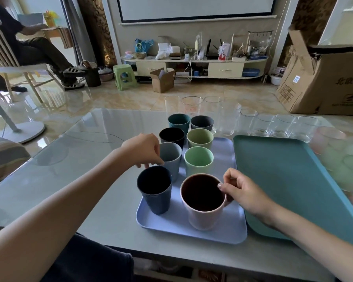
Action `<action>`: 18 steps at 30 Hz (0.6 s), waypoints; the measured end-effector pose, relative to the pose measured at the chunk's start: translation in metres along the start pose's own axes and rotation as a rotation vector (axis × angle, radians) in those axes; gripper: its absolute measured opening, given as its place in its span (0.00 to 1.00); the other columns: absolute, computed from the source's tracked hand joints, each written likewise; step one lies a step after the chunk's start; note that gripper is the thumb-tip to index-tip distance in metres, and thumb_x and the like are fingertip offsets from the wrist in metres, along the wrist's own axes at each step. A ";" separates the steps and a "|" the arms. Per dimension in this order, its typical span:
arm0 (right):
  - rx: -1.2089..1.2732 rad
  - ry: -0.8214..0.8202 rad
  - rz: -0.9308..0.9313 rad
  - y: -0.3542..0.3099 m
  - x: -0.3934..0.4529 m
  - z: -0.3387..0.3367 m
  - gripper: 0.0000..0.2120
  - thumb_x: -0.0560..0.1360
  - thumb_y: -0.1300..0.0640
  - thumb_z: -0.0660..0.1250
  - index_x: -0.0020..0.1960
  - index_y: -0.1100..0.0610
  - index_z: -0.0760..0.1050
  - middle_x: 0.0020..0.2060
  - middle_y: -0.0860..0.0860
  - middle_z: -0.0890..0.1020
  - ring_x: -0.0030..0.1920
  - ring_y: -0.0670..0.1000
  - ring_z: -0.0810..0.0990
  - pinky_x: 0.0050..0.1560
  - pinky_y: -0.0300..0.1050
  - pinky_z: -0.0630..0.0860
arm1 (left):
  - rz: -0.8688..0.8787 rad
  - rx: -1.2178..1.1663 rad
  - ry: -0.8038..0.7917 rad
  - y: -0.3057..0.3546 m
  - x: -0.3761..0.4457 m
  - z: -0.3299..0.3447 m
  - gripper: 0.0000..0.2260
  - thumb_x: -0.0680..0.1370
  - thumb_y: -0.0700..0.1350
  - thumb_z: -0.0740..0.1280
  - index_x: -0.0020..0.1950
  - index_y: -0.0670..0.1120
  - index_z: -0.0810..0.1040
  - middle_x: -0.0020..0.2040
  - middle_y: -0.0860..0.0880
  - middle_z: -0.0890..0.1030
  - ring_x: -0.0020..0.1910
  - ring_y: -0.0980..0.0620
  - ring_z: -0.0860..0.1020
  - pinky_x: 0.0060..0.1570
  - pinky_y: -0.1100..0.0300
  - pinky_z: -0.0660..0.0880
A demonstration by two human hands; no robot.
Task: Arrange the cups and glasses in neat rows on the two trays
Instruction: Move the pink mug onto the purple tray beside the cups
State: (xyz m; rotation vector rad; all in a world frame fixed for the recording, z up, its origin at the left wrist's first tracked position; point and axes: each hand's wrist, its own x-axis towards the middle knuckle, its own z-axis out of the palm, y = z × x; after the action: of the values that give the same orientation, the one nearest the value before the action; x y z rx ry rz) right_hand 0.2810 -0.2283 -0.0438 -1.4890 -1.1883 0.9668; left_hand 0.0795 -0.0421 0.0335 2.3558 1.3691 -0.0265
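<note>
glossy tabletop (102, 200) carries a lilac tray (192, 233). near its front edge the right hand (245, 192) pinches the pink cup (204, 208) by the rim; the left hand (145, 149), fingers curled, hovers over the navy cup (154, 192). the cups look light, stiff and smooth, so hold them at the rim.

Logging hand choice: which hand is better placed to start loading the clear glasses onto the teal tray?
Probably the right hand: it is beside the teal tray, with the clear glasses beyond; the left hand is across the cups.
</note>
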 end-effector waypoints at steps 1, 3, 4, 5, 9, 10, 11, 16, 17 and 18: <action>0.009 0.005 -0.002 0.001 0.000 0.002 0.12 0.76 0.67 0.63 0.37 0.58 0.64 0.28 0.51 0.69 0.29 0.47 0.71 0.30 0.37 0.75 | 0.011 -0.047 0.002 -0.001 0.001 -0.001 0.06 0.69 0.46 0.71 0.38 0.45 0.79 0.32 0.48 0.83 0.29 0.56 0.83 0.25 0.62 0.77; 0.047 0.004 0.002 0.003 0.000 0.004 0.12 0.77 0.64 0.64 0.37 0.59 0.65 0.28 0.52 0.71 0.31 0.51 0.74 0.32 0.37 0.76 | 0.012 -0.106 -0.033 0.002 0.003 -0.003 0.04 0.71 0.45 0.70 0.39 0.46 0.78 0.31 0.50 0.83 0.28 0.56 0.83 0.23 0.64 0.75; 0.065 -0.001 0.004 0.002 0.000 0.005 0.12 0.76 0.62 0.65 0.37 0.59 0.65 0.28 0.52 0.72 0.32 0.53 0.75 0.32 0.37 0.76 | 0.006 -0.117 -0.068 0.003 0.004 -0.004 0.04 0.72 0.46 0.70 0.40 0.47 0.78 0.31 0.50 0.83 0.29 0.55 0.83 0.23 0.65 0.74; 0.078 -0.002 0.007 0.002 -0.002 0.005 0.12 0.76 0.61 0.65 0.37 0.59 0.66 0.28 0.53 0.74 0.33 0.53 0.76 0.33 0.37 0.77 | -0.002 -0.122 -0.100 0.004 0.004 -0.006 0.04 0.72 0.47 0.70 0.41 0.47 0.78 0.30 0.51 0.84 0.29 0.55 0.83 0.23 0.65 0.74; 0.113 0.078 0.024 0.002 -0.010 0.013 0.12 0.75 0.57 0.67 0.36 0.58 0.68 0.30 0.56 0.75 0.31 0.51 0.78 0.35 0.39 0.78 | -0.006 -0.165 -0.119 0.007 0.003 -0.014 0.09 0.69 0.49 0.74 0.44 0.47 0.78 0.33 0.50 0.85 0.33 0.53 0.84 0.26 0.63 0.76; 0.116 0.099 0.031 0.002 -0.012 0.014 0.12 0.75 0.57 0.68 0.36 0.59 0.68 0.30 0.57 0.76 0.31 0.50 0.79 0.35 0.40 0.79 | 0.001 -0.161 -0.132 0.007 0.002 -0.016 0.11 0.68 0.48 0.75 0.45 0.47 0.78 0.34 0.49 0.85 0.33 0.53 0.84 0.27 0.63 0.76; 0.115 0.109 0.041 0.002 -0.014 0.016 0.12 0.75 0.56 0.68 0.37 0.59 0.69 0.30 0.57 0.78 0.31 0.50 0.80 0.35 0.40 0.79 | 0.010 -0.150 -0.153 0.008 0.001 -0.018 0.12 0.67 0.47 0.76 0.46 0.48 0.78 0.34 0.49 0.85 0.34 0.53 0.84 0.27 0.62 0.77; 0.148 0.074 0.105 -0.005 -0.017 0.016 0.12 0.74 0.55 0.67 0.38 0.61 0.70 0.29 0.58 0.81 0.32 0.53 0.81 0.42 0.50 0.83 | 0.066 -0.090 -0.194 0.007 -0.004 -0.016 0.19 0.65 0.41 0.78 0.52 0.48 0.76 0.36 0.48 0.84 0.34 0.54 0.84 0.30 0.62 0.77; 0.142 0.059 0.113 -0.006 -0.018 0.017 0.13 0.74 0.54 0.67 0.38 0.61 0.70 0.30 0.58 0.82 0.33 0.55 0.82 0.41 0.49 0.82 | 0.084 -0.077 -0.189 0.007 -0.004 -0.015 0.19 0.65 0.40 0.77 0.53 0.49 0.76 0.35 0.50 0.84 0.33 0.55 0.83 0.29 0.63 0.76; 0.129 0.048 0.120 -0.007 -0.019 0.018 0.13 0.75 0.53 0.67 0.38 0.60 0.70 0.30 0.59 0.82 0.33 0.56 0.82 0.40 0.47 0.82 | 0.102 -0.066 -0.180 0.006 -0.004 -0.014 0.20 0.65 0.38 0.77 0.53 0.49 0.75 0.34 0.51 0.83 0.32 0.55 0.82 0.27 0.64 0.75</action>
State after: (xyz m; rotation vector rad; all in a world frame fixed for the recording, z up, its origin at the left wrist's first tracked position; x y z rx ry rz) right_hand 0.2588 -0.2430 -0.0407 -1.4848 -0.9930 1.0624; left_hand 0.0801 -0.0433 0.0493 2.3029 1.1468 -0.1572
